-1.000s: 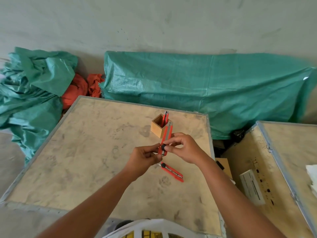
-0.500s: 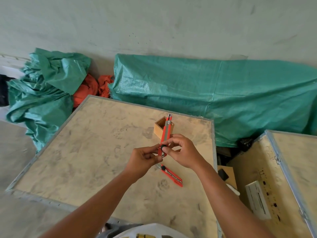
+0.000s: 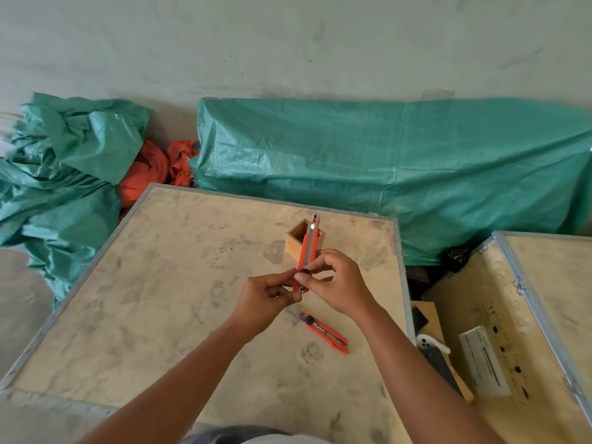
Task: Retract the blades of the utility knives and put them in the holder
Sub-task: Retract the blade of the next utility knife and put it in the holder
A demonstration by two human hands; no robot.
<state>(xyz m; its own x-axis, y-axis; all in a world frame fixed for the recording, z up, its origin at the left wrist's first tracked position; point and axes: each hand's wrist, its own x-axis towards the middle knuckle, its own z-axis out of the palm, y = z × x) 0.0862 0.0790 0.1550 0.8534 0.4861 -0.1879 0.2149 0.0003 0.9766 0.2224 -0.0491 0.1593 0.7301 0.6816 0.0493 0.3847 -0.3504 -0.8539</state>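
The utility knife (image 3: pixel 307 257) is being held up off the counter (image 3: pixel 160 299) by both hands, its long axis running away from the person, near end in the fingers, tip pointing at the far holder. Nearer, a second knife (image 3: pixel 323 331) is lying flat on the counter, slanting near-right, its blade end pointing far-left under the hands. The left hand (image 3: pixel 266 299) is pinching the near end of the held knife's body from the left; the right hand (image 3: pixel 336 283) is closing thumb and forefinger on the black slider. Just beyond the tip, the wooden holder (image 3: pixel 296 245) is standing open; whether another knife already sits in it I cannot tell. The right hand looks better placed for the drop.
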